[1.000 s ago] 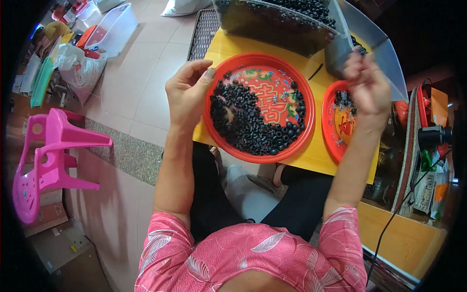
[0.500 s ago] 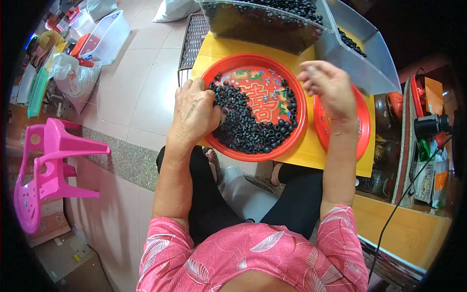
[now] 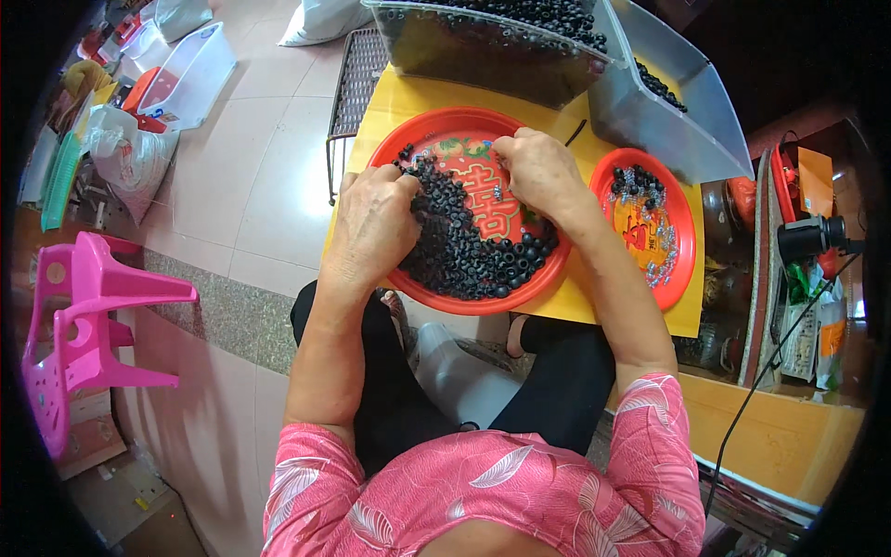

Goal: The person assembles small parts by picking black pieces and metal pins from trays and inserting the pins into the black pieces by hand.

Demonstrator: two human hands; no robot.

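Note:
A large round red tray with a patterned base lies before me, and small hollow black round pieces are heaped over its left and lower parts. At the tray's left side my left hand is closed, its fingertips down at the edge of the heap. My right hand is closed over the tray's upper right, knuckles up and fingertips turned inward. What either hand pinches is hidden. To the right, a smaller red tray holds some black pieces and small shiny clear or silvery bits.
Both trays rest on a yellow board. Behind them stand a clear bin and a second clear bin, both with black pieces. A pink plastic chair is at left; a black device with a cable at right.
My right hand has moved left from between the trays to over the large tray. The smaller tray's contents now show. My left hand stays at the heap's left side.

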